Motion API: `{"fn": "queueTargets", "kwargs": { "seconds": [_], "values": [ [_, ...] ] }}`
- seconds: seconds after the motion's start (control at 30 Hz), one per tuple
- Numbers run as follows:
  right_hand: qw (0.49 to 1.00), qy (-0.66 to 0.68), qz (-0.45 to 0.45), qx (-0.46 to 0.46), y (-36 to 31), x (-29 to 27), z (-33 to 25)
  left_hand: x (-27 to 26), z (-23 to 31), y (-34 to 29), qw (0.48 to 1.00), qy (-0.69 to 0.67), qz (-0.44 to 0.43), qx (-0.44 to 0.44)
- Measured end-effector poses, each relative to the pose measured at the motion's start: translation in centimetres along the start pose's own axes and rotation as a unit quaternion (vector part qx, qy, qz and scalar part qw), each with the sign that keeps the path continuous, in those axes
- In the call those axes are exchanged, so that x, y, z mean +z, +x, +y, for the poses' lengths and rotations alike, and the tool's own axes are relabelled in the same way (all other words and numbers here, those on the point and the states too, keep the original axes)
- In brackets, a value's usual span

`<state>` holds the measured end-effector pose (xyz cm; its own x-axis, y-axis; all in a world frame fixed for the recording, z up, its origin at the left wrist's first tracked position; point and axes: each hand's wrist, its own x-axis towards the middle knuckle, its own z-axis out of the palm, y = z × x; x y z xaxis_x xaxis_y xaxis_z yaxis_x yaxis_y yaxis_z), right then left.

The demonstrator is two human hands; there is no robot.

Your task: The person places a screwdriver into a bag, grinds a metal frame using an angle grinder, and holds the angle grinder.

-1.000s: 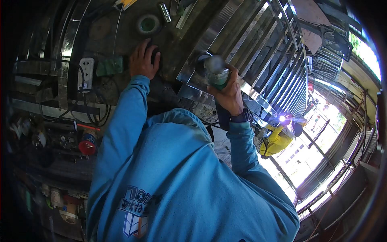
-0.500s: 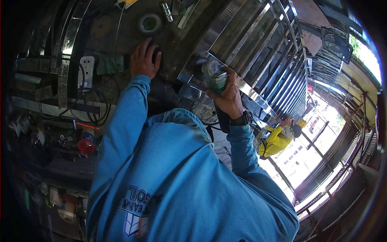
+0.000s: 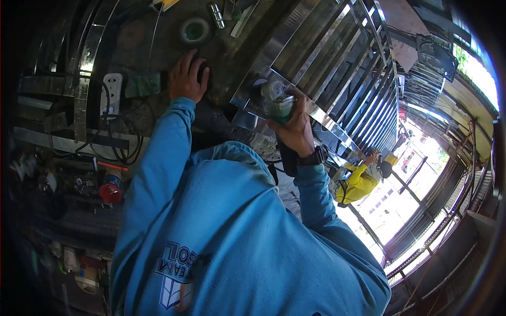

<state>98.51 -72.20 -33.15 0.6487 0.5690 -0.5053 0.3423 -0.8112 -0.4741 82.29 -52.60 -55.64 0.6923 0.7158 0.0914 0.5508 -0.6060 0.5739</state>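
Observation:
My right hand (image 3: pixel 296 129) is wrapped round an angle grinder (image 3: pixel 278 101) with a silvery head and a green body. The grinder's head end is over the near corner of a shiny metal frame (image 3: pixel 254 100) with many parallel slats. My left hand (image 3: pixel 188 79) lies on the dark work surface, fingers spread, with a dark gap between thumb and forefinger. Beyond it sits a round disc (image 3: pixel 195 31) with a green centre. A green flat piece (image 3: pixel 143 84) lies to the left of that hand.
A white power strip (image 3: pixel 110 95) with black cables is at the left, among shiny metal strips (image 3: pixel 81 105). A red can (image 3: pixel 110 188) stands at lower left. A metal cylinder (image 3: pixel 216 16) lies at the top. A person in yellow (image 3: pixel 358 185) works farther along the frame at right.
The grinder and my right hand have shifted very slightly to the left. My left hand stays in place on the surface.

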Motion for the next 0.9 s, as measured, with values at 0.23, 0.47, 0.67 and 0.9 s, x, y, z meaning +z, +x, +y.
{"fn": "queueTargets", "kwargs": {
  "seconds": [0.23,0.47,0.67,0.9],
  "values": [
    [0.995,-0.001,-0.014,0.096,-3.9,-0.5,-2.0,0.0,-0.1,0.1,1.0,0.007,-0.005,0.006],
    [0.989,0.049,0.03,0.138,-6.9,0.5,-2.4,-0.2,0.3,0.3,1.0,0.015,0.007,0.024],
    [0.99,0.036,0.079,0.111,-7.9,1.8,-2.7,-0.2,0.2,0.2,0.999,0.036,0.011,0.036],
    [0.984,0.028,0.083,0.153,-7.7,2.2,-2.0,0.0,0.1,0.4,0.998,0.039,0.017,0.039]
  ]
}}
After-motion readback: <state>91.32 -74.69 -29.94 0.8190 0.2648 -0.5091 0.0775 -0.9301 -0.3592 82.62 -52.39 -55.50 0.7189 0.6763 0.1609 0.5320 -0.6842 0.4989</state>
